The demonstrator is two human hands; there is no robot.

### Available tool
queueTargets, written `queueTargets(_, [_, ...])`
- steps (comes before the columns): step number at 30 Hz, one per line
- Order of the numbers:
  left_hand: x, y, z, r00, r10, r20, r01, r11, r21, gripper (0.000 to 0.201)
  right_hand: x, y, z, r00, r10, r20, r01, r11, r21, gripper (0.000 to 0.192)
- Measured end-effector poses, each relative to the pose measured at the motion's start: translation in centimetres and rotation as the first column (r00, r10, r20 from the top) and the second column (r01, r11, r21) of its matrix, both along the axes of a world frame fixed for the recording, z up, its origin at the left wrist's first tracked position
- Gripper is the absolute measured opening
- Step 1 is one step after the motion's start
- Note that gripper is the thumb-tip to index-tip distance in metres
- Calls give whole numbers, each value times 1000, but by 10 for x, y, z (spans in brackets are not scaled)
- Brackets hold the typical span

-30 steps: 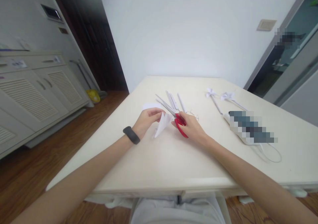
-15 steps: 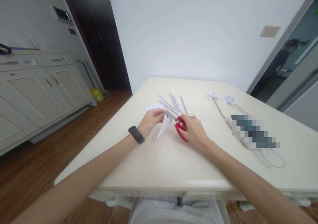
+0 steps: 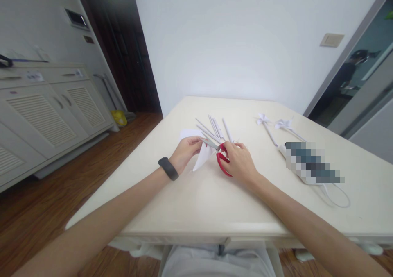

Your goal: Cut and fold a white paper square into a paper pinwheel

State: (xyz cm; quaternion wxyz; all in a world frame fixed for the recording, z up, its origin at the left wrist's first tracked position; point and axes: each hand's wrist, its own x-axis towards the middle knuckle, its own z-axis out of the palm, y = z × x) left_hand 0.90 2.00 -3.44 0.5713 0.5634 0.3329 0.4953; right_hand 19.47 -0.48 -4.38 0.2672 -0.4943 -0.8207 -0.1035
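My left hand (image 3: pixel 188 150), with a dark band on its wrist, pinches a piece of white paper (image 3: pixel 201 159) whose corner points down toward the tabletop. In my right hand (image 3: pixel 240 159) is a pair of scissors (image 3: pixel 224 164) with red handles, my fingers through the loops. The blades reach left across the paper near my left fingertips. Behind the hands lie several thin rolled paper sticks (image 3: pixel 217 126). Another white sheet (image 3: pixel 188 133) rests flat just beyond my left hand.
Two white paper pinwheels on sticks (image 3: pixel 284 124) lie on the right of the cream table (image 3: pixel 196 211). A white corded object (image 3: pixel 302 174), partly pixelated, is nearer me. A wall stands behind; a louvred cabinet (image 3: pixel 33 113) is at left. A person (image 3: pixel 350 74) is visible at far right.
The scissor blades have moved closer together over the paper, and the paper's lower part has swung slightly. Both hands stay almost in place.
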Motion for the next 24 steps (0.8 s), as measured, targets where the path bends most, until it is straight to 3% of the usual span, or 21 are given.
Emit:
queueTargets(5, [0, 0, -1, 1000, -11, 8, 11, 1000, -16, 15, -1, 0, 1, 999, 10, -36, -10, 1000, -8, 17])
queueTargets(11, [1, -3, 7, 954, 123, -273, -76, 982, 175, 14, -1, -1, 5, 986, -44, -163, 26, 993, -113, 7])
queueTargets(15, [2, -6, 7, 934, 140, -330, -52, 964, 260, 14, -2, -3, 5, 983, 6, -184, -28, 993, -115, 9])
queueTargets(24, [5, -9, 12, 952, 131, -278, -85, 981, 172, 13, -5, -3, 0, 984, 21, -178, -35, 996, -78, 19])
